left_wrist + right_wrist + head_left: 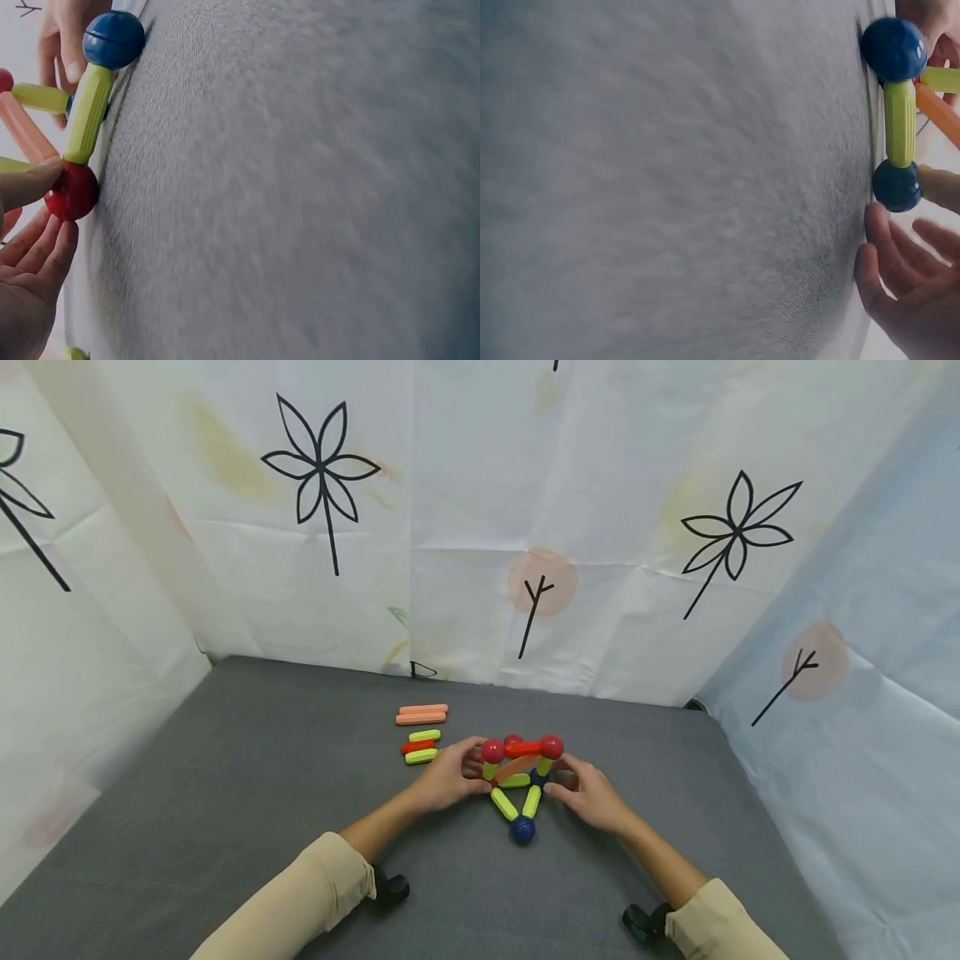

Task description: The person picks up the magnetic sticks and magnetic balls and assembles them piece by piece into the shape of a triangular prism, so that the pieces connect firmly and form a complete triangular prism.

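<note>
Between the two hands stands a magnetic stick-and-ball structure. Three yellow-green sticks [504, 804] form a triangle at its base, with a blue ball [522, 830] at the near corner. Upright sticks carry red balls [552, 747] on top, joined by a red rod [522, 749]; an orange rod [514, 767] slants below. My left hand [452, 774] pinches the red base ball [73, 192] at the left corner, thumb above and fingers beneath. At the right corner, my right hand [592, 793] holds the other blue ball [898, 185] lightly between thumb and fingertips.
Left of the structure lie two orange rods [421, 719], with a red stick [417, 747] and yellow-green sticks [422, 757] nearer. The grey table [247, 793] ends at a patterned white curtain [465, 602] behind and at both sides.
</note>
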### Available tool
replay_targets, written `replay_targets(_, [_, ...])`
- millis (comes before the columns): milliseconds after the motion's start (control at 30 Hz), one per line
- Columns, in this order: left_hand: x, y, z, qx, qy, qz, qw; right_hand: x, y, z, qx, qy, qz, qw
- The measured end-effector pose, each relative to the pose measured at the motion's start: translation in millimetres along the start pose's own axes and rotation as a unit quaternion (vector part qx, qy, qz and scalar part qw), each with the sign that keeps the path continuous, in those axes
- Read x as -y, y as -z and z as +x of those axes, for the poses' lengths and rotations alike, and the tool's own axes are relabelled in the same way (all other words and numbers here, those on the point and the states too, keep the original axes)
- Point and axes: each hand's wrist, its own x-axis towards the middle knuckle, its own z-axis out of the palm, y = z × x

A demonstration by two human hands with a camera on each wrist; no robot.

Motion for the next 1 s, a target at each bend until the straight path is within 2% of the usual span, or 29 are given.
replay_targets(200, [1.8,-8.6,5.9,-0.017,-0.009,-0.019,0.9996,-5.4,4.8,7.8,0.038,0.016,0.009,0.999])
replay_targets(300, [-0.5,-3.5,2.1,-0.021,-0.011,-0.027,0.9994,-7.1,5.9,8.3,0.044,0.015,0.007,0.999])
replay_targets(367, [-1.9,5.4,-2.6,-0.031,-0.017,-0.025,0.9991,-7.9,6.2,7.9,0.046,0.016,0.002,0.999])
replay_targets(433, [-1.8,18.2,-8.4,-0.050,-0.021,0.003,0.9985,-8.4,6.5,7.0,0.044,0.019,0.001,0.999])
replay_targets(500, [0.0,33.0,-14.8,-0.071,-0.034,0.052,0.9955,-8.5,6.8,5.8,0.042,0.020,0.001,0.999])
replay_targets(600, [5.2,56.0,-26.1,-0.095,-0.040,0.132,0.9859,-8.8,6.7,4.5,0.041,0.018,0.004,0.999])
replay_targets(733, [14.4,78.0,-39.4,-0.089,-0.023,0.203,0.9749,-8.8,7.0,3.4,0.039,0.012,0.010,0.999])
replay_targets(867, [22.5,86.7,-45.8,-0.073,-0.004,0.223,0.9721,-8.3,7.1,3.6,0.039,0.007,0.016,0.999])
replay_targets(1000, [24.0,85.0,-44.3,-0.064,0.015,0.246,0.9670,-7.9,6.0,4.0,0.038,0.005,0.017,0.999])
